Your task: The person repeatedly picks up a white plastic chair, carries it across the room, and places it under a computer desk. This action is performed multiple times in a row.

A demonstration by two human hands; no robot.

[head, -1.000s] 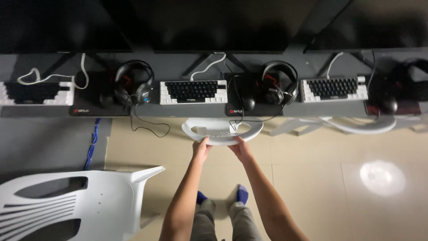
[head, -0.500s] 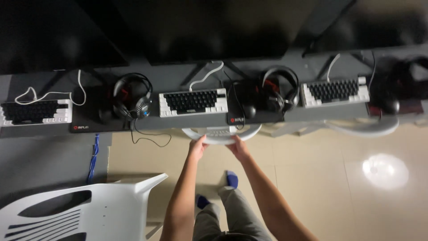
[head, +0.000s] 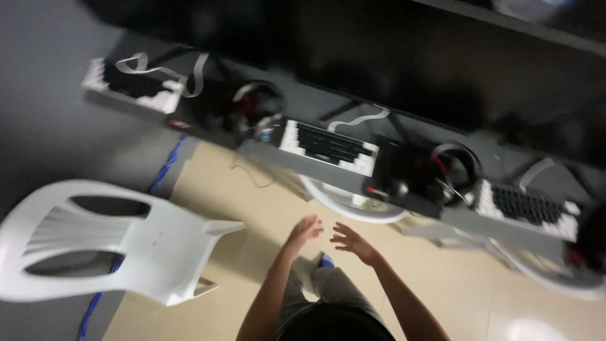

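Left hand: the left hand (head: 305, 230) was free, fingers loosely curled and half open, holding nothing; it hovered above the floor just short of the tucked-in chair.
Right hand: the right hand (head: 351, 240) was spread open, fingers apart, palm turned down, also empty and touching nothing.
Tucked-in chair: the white plastic chair (head: 353, 205) stood under the desk edge, only its curved back rim showing beneath the middle keyboard; it lay near both hands but apart from them.
Progress: judging from its position, the chair appeared fully pushed in, so that seat looked finished.
Remaining: the second white chair (head: 107, 243) stood out on the floor at the left, well apart from the desk and from both hands, and appeared untouched.
Desk: the long dark desk (head: 284, 158) ran slantwise across the view, which was blurred.
Desk contents: the middle keyboard (head: 329, 148) sat between a headset (head: 255, 107) to its left and another headset (head: 456, 170) to its right; further keyboards lay at the left end (head: 129, 85) and right end (head: 527, 208).
Floor: a blue cable (head: 165, 165) trailed down the beige floor (head: 265, 202) past the loose chair.
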